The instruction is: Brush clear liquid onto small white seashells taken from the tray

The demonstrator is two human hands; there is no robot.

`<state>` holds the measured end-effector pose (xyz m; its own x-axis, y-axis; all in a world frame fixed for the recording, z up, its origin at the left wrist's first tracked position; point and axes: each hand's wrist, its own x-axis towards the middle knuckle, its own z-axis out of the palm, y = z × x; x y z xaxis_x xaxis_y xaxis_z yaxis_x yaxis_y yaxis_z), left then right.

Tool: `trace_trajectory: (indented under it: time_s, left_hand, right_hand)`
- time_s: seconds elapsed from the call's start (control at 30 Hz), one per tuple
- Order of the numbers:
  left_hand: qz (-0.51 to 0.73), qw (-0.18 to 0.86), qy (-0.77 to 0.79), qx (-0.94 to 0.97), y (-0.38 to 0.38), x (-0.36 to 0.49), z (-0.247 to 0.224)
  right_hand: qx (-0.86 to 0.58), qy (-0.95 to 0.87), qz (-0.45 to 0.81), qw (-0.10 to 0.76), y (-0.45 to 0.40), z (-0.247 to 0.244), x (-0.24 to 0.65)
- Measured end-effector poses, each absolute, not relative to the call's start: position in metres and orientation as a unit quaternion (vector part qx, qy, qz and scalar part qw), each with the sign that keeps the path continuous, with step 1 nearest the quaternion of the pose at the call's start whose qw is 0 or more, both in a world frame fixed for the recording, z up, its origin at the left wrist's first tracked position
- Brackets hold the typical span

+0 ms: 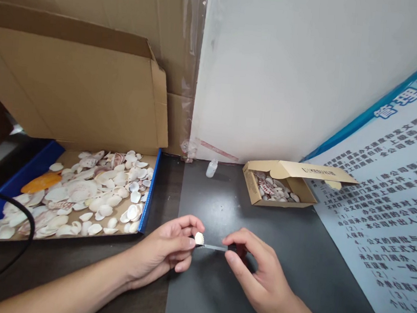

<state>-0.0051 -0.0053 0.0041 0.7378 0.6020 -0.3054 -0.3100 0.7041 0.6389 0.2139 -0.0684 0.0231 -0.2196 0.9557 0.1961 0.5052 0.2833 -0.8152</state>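
Between the thumb and fingers of my left hand (172, 244) is a small cream-white ribbed seashell (199, 238). My right hand (256, 269) grips the black end of a slim tool with a thin, pale shaft (215, 247). That shaft reaches left to the lower edge of the shell, where a dark bit shows; whether it touches the shell I cannot tell. The tool's exact kind is unclear, and its black end is partly hidden by my right fingers. Both hands are above the dark grey mat (202, 293).
An open blue-sided cardboard box (145, 204) on the left holds many shells (83, 191) and an orange piece (42, 182). Behind my hands stands a small translucent bottle (212, 168). A smaller cardboard box (281, 203) with shells sits back right. A black cable (32, 228) curves at far left.
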Motion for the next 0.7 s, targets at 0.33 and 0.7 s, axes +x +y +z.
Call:
trace_trajectory:
  time_s: [0.33,0.7]
  left_hand:
    - [0.264,0.884,0.26,0.286,-0.0053,-0.0044,0.0027]
    - [0.256,0.882,0.27,0.289,-0.0052,-0.0038,0.0054]
  right_hand:
    - [-0.516,-0.709,0.314,0.364,-0.0658,0.0238,0.2129]
    - [-0.524,-0.711,0.322,0.341,-0.0636,0.0228,0.2151]
